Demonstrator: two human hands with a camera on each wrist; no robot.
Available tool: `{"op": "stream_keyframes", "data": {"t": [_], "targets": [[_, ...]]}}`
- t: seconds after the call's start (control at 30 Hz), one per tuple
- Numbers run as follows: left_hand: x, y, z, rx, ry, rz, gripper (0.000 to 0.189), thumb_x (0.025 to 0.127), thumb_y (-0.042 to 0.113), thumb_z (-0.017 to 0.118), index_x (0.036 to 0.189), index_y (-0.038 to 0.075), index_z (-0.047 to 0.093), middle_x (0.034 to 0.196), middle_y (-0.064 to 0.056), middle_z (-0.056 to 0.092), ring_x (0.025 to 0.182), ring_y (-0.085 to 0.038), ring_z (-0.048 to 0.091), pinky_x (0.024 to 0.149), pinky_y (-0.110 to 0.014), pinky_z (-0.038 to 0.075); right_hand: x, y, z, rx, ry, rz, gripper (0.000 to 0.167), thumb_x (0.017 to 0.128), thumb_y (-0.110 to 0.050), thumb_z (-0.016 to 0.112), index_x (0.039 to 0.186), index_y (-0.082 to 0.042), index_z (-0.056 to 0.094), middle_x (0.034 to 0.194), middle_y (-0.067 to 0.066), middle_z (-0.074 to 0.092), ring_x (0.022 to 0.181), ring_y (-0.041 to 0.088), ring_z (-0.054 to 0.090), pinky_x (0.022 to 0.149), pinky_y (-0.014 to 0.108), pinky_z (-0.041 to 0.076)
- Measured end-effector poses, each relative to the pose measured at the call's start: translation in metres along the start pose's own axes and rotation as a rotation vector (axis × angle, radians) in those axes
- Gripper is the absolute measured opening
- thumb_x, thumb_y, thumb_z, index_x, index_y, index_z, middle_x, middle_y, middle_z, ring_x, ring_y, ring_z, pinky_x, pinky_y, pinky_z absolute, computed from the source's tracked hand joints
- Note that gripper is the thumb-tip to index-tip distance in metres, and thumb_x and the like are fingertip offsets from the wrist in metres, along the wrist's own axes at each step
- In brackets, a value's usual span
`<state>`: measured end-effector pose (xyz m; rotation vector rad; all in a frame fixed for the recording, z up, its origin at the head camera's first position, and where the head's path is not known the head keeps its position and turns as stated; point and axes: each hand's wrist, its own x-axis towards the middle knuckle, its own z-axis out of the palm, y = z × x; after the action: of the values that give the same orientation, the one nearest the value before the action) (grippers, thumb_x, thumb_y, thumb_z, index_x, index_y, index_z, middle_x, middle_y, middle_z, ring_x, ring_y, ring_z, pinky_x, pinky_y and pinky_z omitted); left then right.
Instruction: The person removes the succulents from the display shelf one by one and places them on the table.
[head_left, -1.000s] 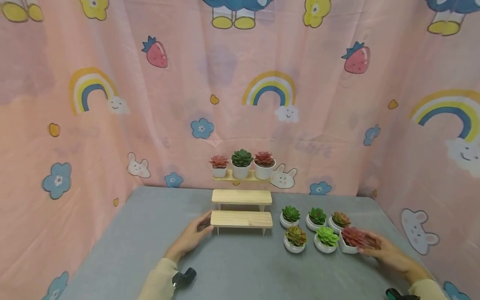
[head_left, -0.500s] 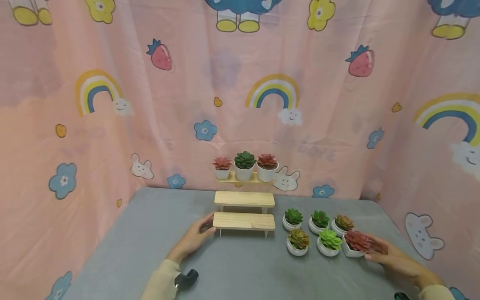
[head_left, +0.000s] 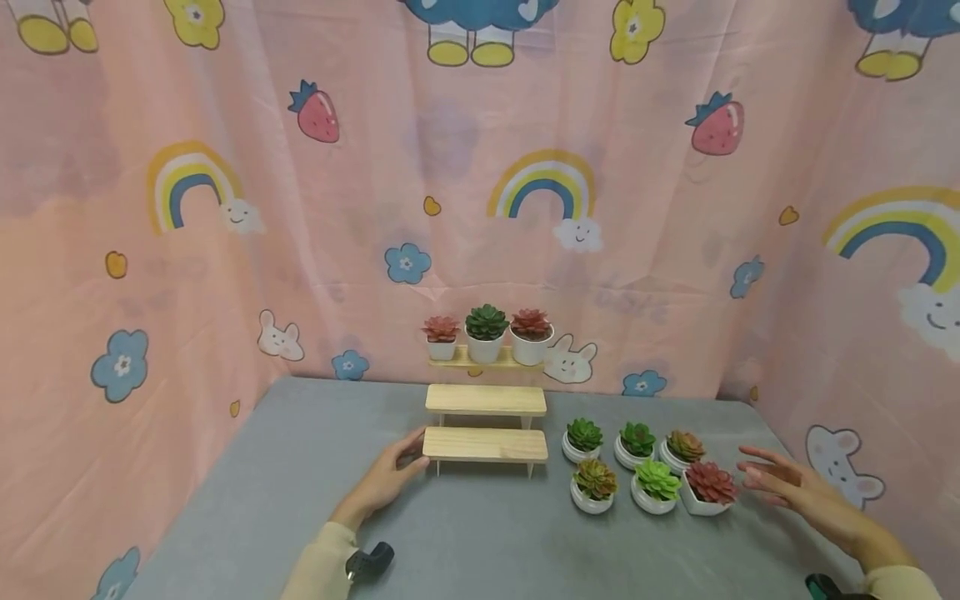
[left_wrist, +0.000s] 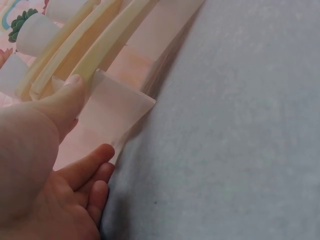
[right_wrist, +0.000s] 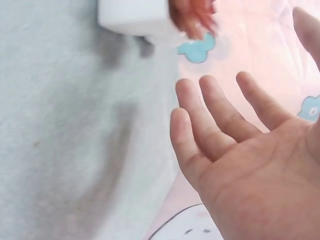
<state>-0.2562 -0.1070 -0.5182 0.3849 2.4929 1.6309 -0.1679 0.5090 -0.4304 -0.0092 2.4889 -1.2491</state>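
A three-tier wooden display stand [head_left: 484, 445] with clear legs stands at the middle of the table. My left hand [head_left: 382, 479] holds the left end of its lowest step, thumb at the front corner and a finger at the back. In the left wrist view the thumb [left_wrist: 72, 92] lies against the wood, and the other fingers bend loosely below a clear leg. To the right, a red potted succulent [head_left: 711, 483] in a white angular pot ends the front row. Just right of it my right hand [head_left: 813, 496] is spread and holds nothing, its fingertips apart from the pot.
Three potted succulents [head_left: 485, 333] sit on the stand's top tier. Left of the red one are a bright green succulent [head_left: 656, 482] and an olive one [head_left: 594, 482]. Behind them stand two green ones and a brownish one [head_left: 683, 448]. A pink printed curtain [head_left: 375, 167] surrounds the table.
My right hand has let go of the red succulent's pot and drawn back to the right. Earlier the pot shifted slightly to the right. My left hand stays at the stand.
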Motion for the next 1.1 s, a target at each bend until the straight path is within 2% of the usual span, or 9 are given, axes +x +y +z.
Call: {"op": "stream_keyframes", "data": {"t": [0.17,0.27,0.37,0.53,0.6,0.73,0.87,0.93,1.1], "targets": [[0.000,0.000,0.000,-0.007,-0.004,-0.012,0.062,0.100,0.033,0.063,0.156,0.017,0.041,0.151,-0.015,0.053,0.142,-0.037,0.046,0.121,-0.061,0.029,0.000,-0.014,0.001,-0.050,0.094,-0.037,0.050,0.111,-0.038,0.036,0.155,-0.013,0.031,0.154,0.034,0.040,0.102,-0.014,0.059,0.088,0.027,0.058],[0.001,0.000,0.000,-0.007,-0.006,0.002,0.063,0.100,0.033,0.063,0.156,0.014,0.040,0.151,-0.016,0.053,0.142,-0.039,0.046,0.121,-0.062,0.030,0.001,-0.022,0.002,-0.073,0.143,-0.069,0.058,0.111,-0.037,0.038,0.154,0.001,0.029,0.145,0.014,0.056,0.101,-0.015,0.059,0.084,0.021,0.057],[0.001,0.000,0.001,-0.004,-0.009,-0.002,0.063,0.100,0.032,0.063,0.156,0.015,0.041,0.151,-0.016,0.052,0.142,-0.039,0.046,0.121,-0.062,0.030,0.002,-0.028,0.004,-0.088,0.173,-0.085,0.059,0.111,-0.036,0.040,0.153,0.003,0.030,0.141,0.005,0.059,0.100,-0.015,0.059,0.083,0.021,0.057],[-0.002,0.000,0.003,-0.006,-0.009,-0.005,0.061,0.100,0.031,0.063,0.156,0.017,0.041,0.152,-0.016,0.052,0.142,-0.038,0.046,0.121,-0.062,0.030,0.005,-0.038,0.010,-0.103,0.178,-0.091,0.063,0.111,-0.038,0.039,0.155,0.005,0.026,0.151,0.034,0.043,0.100,-0.016,0.058,0.088,0.033,0.059],[-0.003,0.000,0.004,0.001,-0.009,0.012,0.061,0.101,0.031,0.062,0.156,0.015,0.041,0.151,-0.017,0.052,0.141,-0.040,0.046,0.119,-0.063,0.031,0.007,-0.043,0.012,-0.101,0.178,-0.104,0.063,0.110,-0.038,0.039,0.155,0.004,0.026,0.152,0.035,0.041,0.100,-0.016,0.057,0.091,0.038,0.059],[-0.004,0.002,0.004,0.006,-0.009,0.016,0.061,0.101,0.030,0.062,0.156,0.013,0.041,0.150,-0.017,0.053,0.141,-0.040,0.047,0.119,-0.063,0.031,0.012,-0.055,0.017,-0.088,0.198,-0.163,0.059,0.110,-0.036,0.042,0.154,0.001,0.031,0.143,0.002,0.058,0.103,-0.016,0.057,0.088,0.027,0.058],[-0.003,0.003,0.002,-0.007,0.000,0.008,0.060,0.101,0.030,0.063,0.155,0.015,0.042,0.150,-0.017,0.053,0.141,-0.039,0.046,0.120,-0.063,0.030,0.019,-0.072,0.022,-0.067,0.215,-0.253,0.056,0.109,-0.033,0.045,0.153,-0.001,0.034,0.124,-0.033,0.050,0.105,-0.018,0.056,0.085,0.016,0.054],[-0.001,0.002,0.001,-0.006,0.001,0.011,0.060,0.101,0.030,0.063,0.155,0.016,0.042,0.150,-0.017,0.053,0.141,-0.039,0.047,0.120,-0.062,0.031,0.023,-0.080,0.026,-0.060,0.216,-0.287,0.054,0.109,-0.031,0.046,0.153,-0.001,0.035,0.121,-0.036,0.049,0.106,-0.018,0.056,0.086,0.016,0.054],[0.002,0.000,-0.001,0.000,-0.002,0.016,0.061,0.100,0.029,0.063,0.156,0.015,0.041,0.151,-0.016,0.053,0.142,-0.038,0.047,0.120,-0.062,0.031,0.037,-0.097,0.036,-0.059,0.213,-0.314,0.051,0.109,-0.033,0.047,0.152,-0.006,0.040,0.131,-0.018,0.060,0.106,-0.015,0.058,0.088,0.019,0.055]]}}
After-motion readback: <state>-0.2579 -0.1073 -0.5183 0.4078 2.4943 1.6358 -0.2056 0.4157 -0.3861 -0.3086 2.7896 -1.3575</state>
